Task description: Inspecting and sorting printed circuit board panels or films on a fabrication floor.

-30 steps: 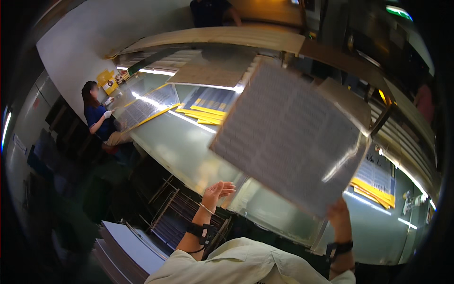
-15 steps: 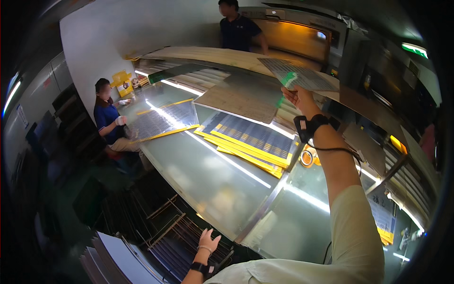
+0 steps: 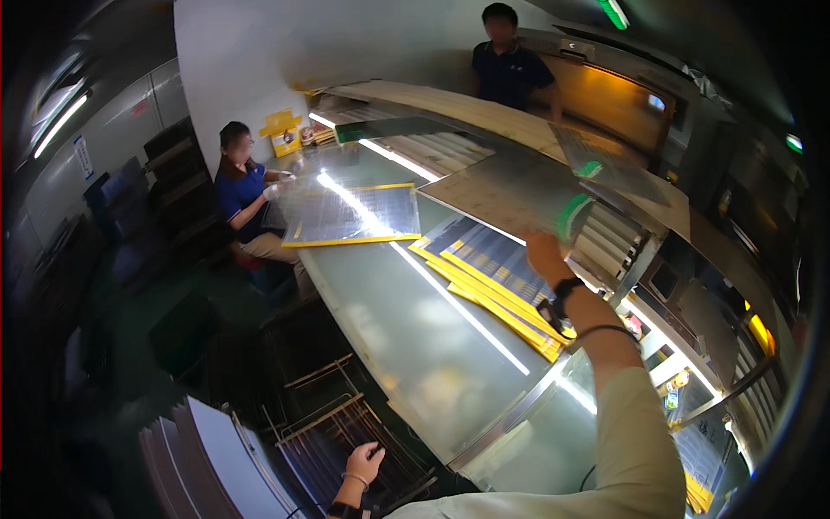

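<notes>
My right hand (image 3: pixel 545 258) reaches over the lit glass-topped table, by the edge of a brown board (image 3: pixel 510 186). Its fingers are smeared by motion, so their grip cannot be made out. Below it lie several dark patterned films with yellow borders (image 3: pixel 510 268), stacked unevenly. A thin grey patterned sheet (image 3: pixel 601 149) lies on the raised shelf beyond. My left hand (image 3: pixel 363 463) hangs low at the near left, above a wire rack (image 3: pixel 324 432). Its fingers are loosely bent and apart, and it holds nothing.
A seated co-worker (image 3: pixel 246 195) handles another yellow-edged film (image 3: pixel 354 216) at the table's far left. Another person (image 3: pixel 510 69) stands behind the raised shelf (image 3: pixel 432 104). White boards (image 3: pixel 216 458) stand upright at the lower left. A metal bar (image 3: pixel 501 424) crosses the table top.
My right hand has come away from the grey sheet on the shelf and moved down toward the yellow-bordered films. My left hand's fingers have curled in slightly. The whole view has turned.
</notes>
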A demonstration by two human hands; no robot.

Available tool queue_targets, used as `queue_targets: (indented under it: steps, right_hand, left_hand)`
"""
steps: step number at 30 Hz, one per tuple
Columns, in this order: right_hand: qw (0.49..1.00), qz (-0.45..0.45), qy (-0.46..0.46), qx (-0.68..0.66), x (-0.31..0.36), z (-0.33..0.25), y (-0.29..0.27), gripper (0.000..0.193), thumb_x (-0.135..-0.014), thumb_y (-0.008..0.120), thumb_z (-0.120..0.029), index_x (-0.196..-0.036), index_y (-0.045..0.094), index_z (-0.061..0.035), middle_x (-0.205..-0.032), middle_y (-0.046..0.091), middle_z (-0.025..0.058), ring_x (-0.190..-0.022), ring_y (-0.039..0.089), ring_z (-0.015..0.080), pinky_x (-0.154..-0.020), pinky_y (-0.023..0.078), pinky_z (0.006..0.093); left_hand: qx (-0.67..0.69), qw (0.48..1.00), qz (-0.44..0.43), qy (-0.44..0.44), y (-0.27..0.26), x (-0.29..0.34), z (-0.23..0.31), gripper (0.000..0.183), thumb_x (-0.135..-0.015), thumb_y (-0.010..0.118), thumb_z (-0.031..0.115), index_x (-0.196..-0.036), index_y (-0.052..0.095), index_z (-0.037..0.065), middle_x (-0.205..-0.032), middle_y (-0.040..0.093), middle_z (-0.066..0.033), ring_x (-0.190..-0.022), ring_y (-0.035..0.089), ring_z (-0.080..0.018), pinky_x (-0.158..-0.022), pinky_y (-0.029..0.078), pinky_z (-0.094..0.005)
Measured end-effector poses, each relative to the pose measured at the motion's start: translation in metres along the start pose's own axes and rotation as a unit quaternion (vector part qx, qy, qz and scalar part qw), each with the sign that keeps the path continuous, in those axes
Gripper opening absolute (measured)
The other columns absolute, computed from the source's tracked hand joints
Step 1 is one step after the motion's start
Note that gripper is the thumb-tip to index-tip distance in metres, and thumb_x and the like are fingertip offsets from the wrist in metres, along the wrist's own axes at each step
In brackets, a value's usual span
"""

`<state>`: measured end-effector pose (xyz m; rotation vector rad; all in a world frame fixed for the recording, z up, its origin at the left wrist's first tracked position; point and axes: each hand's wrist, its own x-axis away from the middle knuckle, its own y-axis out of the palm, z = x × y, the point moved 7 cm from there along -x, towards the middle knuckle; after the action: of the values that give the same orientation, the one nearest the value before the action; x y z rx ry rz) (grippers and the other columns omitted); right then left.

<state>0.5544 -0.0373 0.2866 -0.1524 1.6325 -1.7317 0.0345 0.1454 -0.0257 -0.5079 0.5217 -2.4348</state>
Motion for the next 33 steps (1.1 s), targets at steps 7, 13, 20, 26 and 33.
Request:
queue_targets:
  steps: [7, 13, 20, 26, 33]
  right_hand:
    - [0.975, 0.055, -0.16, -0.147, 0.222, -0.04, -0.146, 0.045, -0.07, 0.048, 0.007, -0.113, 0.053, -0.0034, -0.111, 0.053, 0.0213, -0.101, 0.053, 0.038, -0.085, 0.045, 0.0404]
    - [0.959, 0.016, -0.193, -0.206, 0.316, -0.04, -0.115, 0.034, -0.075, 0.049, 0.003, -0.106, 0.059, -0.0045, -0.122, 0.048, 0.0177, -0.114, 0.045, 0.0356, -0.093, 0.041, 0.041]
    - [0.913, -0.315, -0.147, -0.213, 0.381, -0.093, 0.041, 0.07, -0.072, 0.067, -0.021, -0.134, 0.033, -0.0197, -0.142, 0.021, 0.0155, -0.131, 0.012, 0.0395, -0.103, 0.015, 0.0569]
    - [0.904, -0.304, -0.193, -0.23, 0.403, -0.184, 0.108, 0.053, -0.085, 0.049, -0.037, -0.133, 0.036, -0.0206, -0.141, 0.023, 0.0175, -0.127, 0.016, 0.0465, -0.104, 0.014, 0.0541]
    - [0.915, -0.252, -0.215, -0.232, 0.364, -0.194, 0.119, 0.046, -0.086, 0.048, -0.027, -0.129, 0.042, -0.0108, -0.131, 0.033, 0.0302, -0.127, 0.021, 0.0412, -0.104, 0.015, 0.0515]
  left_hand:
    - [0.661, 0.715, -0.225, -0.037, -0.037, -0.026, 0.141, 0.089, -0.078, 0.034, 0.069, -0.134, 0.026, 0.0, -0.132, 0.038, -0.0182, -0.118, 0.041, -0.0331, -0.098, 0.033, -0.0457]
    - [0.284, 0.917, -0.16, 0.229, -0.053, 0.014, 0.216, 0.06, -0.08, 0.06, 0.042, -0.121, 0.046, 0.0, -0.114, 0.054, -0.0168, -0.104, 0.053, -0.0293, -0.091, 0.04, -0.0426]
    - [0.425, 0.889, -0.065, -0.156, 0.067, -0.02, 0.014, 0.04, -0.08, 0.063, 0.019, -0.11, 0.053, -0.006, -0.103, 0.059, -0.0188, -0.089, 0.059, -0.0287, -0.077, 0.048, -0.0413]
    - [0.256, 0.929, 0.123, -0.237, 0.07, -0.029, 0.008, 0.067, -0.075, 0.064, 0.037, -0.121, 0.043, -0.006, -0.119, 0.049, -0.0248, -0.116, 0.044, -0.0325, -0.094, 0.038, -0.039]
    - [0.114, 0.933, 0.332, 0.079, -0.187, 0.186, 0.111, 0.025, -0.082, 0.06, 0.023, -0.089, 0.064, 0.0, -0.079, 0.065, -0.0112, -0.072, 0.062, -0.0168, -0.066, 0.049, -0.0291]
